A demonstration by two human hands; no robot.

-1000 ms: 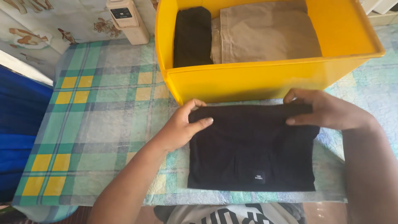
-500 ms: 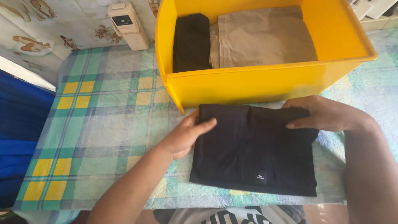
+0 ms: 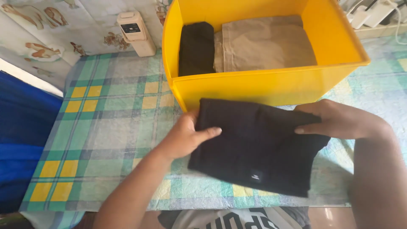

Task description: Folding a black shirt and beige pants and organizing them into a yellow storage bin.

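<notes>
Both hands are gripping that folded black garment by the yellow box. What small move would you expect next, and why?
Probably lift the black garment over the yellow box wall: left hand and right hand pinch its far corners, and its near edge seems raised.

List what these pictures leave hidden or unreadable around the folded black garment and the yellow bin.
- Head view: fingers of the left hand and right hand are tucked under the black garment.
- Garment's small label: too small to read.
- Yellow bin: the front wall hides the near floor.
- Tan cloth covers whatever lies beneath.
</notes>
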